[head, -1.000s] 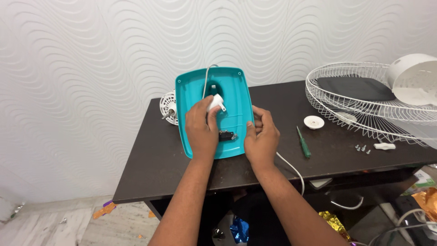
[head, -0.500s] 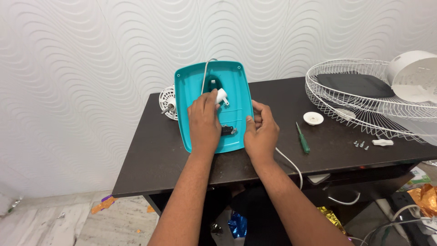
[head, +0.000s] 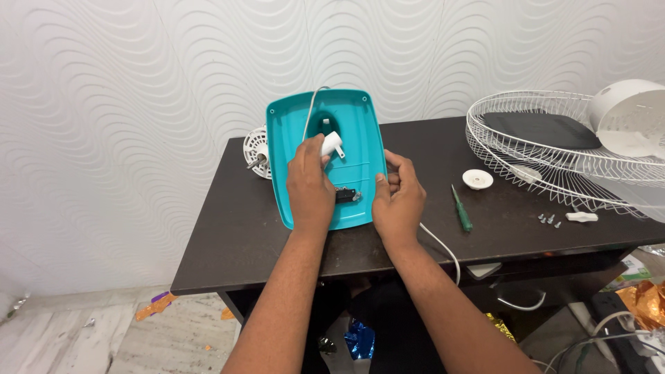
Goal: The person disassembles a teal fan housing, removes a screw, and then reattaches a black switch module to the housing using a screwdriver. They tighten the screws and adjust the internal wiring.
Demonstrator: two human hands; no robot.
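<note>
Fingers of the left hand (head: 309, 185) curl in a closed grip around a small white plastic plug piece (head: 332, 145), which sits against the inner face of a teal plastic fan base cover (head: 360, 131), rectangular with rounded corners. The palm rests flat on the cover's lower left part. The right hand (head: 398, 197) presses its thumb and fingers against the cover's right rim, a loose pinch on the edge rather than a full clench. Between the two hands a small black switch part (head: 346, 195) shows on the cover.

The cover lies near the back left part of a dark brown wooden counter (head: 235, 235), its upper end leaning toward the white wavy wall (head: 125, 104). Its long axis runs from the person away toward the wall, tilted slightly left at the top. A thin white cord (head: 309, 111) rises out of the cover's top; another white cable (head: 443, 249) trails off the counter's front edge.

Bare counter lies open left of the cover and in front of it. To the right sit a green-handled screwdriver (head: 460, 211), a round white cap (head: 477, 179), a few small screws (head: 549, 220) and a white wire fan guard (head: 554, 159), well apart from the hands.
</note>
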